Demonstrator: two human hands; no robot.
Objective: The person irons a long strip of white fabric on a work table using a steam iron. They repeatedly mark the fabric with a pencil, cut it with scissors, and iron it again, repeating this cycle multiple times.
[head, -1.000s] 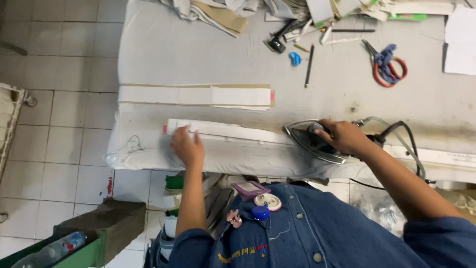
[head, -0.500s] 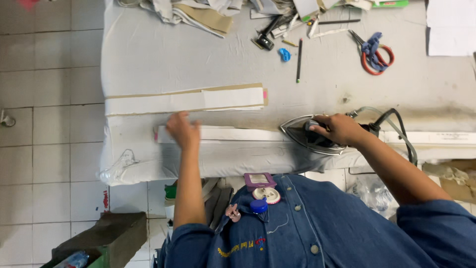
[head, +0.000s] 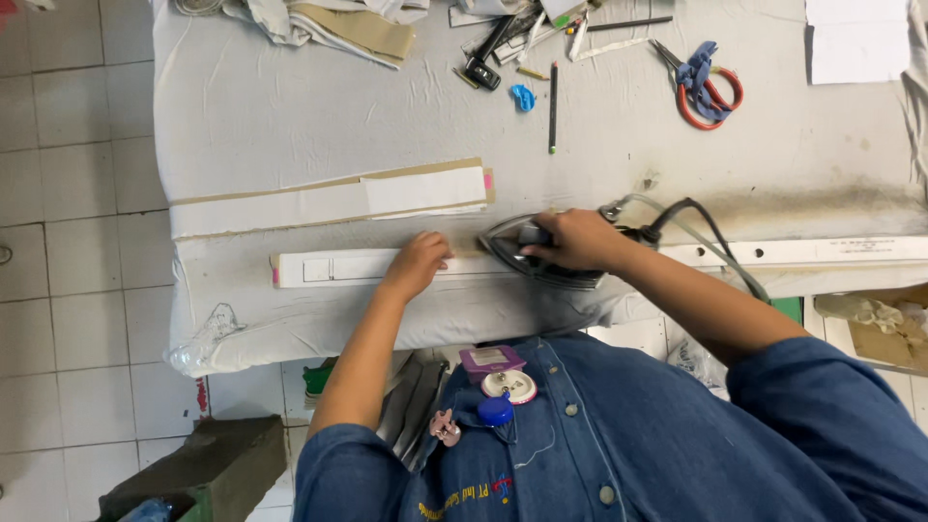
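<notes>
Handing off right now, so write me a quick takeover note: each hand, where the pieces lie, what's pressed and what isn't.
Left hand: flat on the long white strip, pinning it to the grey-covered table.
Right hand: gripping the iron, which sits on the strip with its tip towards the left hand.
Second strip on brown paper lies just behind.
Scissors and pencil lie at the far side.
Done: cannot tell how much is pressed.
Left: likely the stretch from the left hand to the strip's left end.

The surface [head: 290, 116] wears a pale grey cloth, scorched brown at one edge; the fabric strip [head: 338, 267] is white with a pink end; the iron [head: 527, 253] is dark grey. Scissors [head: 710, 87] have red handles wrapped in blue; the shirt [head: 619, 435] is plain blue denim.
</notes>
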